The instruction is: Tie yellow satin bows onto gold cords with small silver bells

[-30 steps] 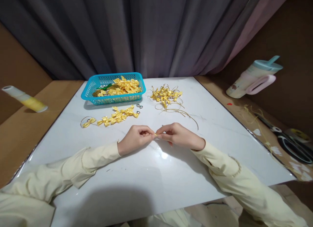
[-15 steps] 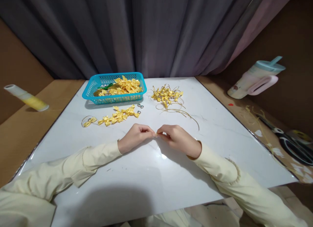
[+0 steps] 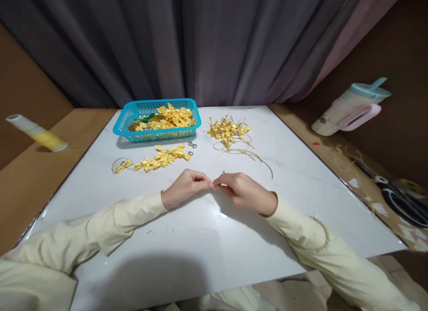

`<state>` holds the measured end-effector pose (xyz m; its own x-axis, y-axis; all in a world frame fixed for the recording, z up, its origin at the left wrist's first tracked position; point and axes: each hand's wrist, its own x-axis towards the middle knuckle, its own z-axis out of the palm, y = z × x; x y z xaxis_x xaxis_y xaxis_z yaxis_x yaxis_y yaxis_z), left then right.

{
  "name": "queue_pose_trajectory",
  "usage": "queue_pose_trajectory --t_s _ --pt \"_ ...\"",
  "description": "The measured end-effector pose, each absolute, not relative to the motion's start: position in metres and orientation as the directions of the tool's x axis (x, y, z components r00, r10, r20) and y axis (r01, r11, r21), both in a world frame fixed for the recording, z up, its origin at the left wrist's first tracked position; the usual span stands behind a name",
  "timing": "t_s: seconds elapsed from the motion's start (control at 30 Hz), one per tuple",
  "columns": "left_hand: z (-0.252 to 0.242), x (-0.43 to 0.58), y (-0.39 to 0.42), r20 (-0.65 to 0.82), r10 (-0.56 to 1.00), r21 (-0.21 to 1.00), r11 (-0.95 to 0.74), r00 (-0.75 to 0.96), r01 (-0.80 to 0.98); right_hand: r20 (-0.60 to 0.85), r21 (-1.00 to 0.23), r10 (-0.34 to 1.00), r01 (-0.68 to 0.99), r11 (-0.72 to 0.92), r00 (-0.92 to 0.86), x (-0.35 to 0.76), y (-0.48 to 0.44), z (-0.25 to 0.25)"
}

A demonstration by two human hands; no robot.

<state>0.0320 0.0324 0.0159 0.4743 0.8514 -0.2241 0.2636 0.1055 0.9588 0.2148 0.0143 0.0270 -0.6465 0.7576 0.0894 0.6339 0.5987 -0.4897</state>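
My left hand (image 3: 189,188) and my right hand (image 3: 245,191) meet fingertip to fingertip over the white tabletop, both closed in a pinch. Whatever lies between the fingertips is too small and too covered to name. A tiny dark tip shows just above my right index finger. Beyond my left hand lies a row of yellow ribbon bows (image 3: 162,158), with small silver bells or beads (image 3: 192,145) at its right end. One bow with a looped cord (image 3: 122,166) lies apart at the left. Past my right hand sits a pile of yellow bows with gold cords (image 3: 228,130).
A blue plastic basket (image 3: 122,130) of yellow bows and a green bundle stands at the back left. Loose cords (image 3: 257,157) trail at centre right. Scissors (image 3: 397,201) and a tumbler (image 3: 347,108) are on the right side, a ribbon or thread roll (image 3: 40,134) on the left.
My hands stay pinched together at nearly the same spot. The right fingers have shifted slightly, and a small dark tip now shows above them.
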Motion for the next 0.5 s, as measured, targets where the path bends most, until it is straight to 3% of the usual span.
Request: queue_pose_trajectory --t_s 0.5 --pt "0.0117 0.0309 0.0327 -0.215 0.837 0.96 0.087 0.504 0.265 0.055 -0.545 0.755 0.614 0.571 -0.654 0.215 0.0168 0.0293"
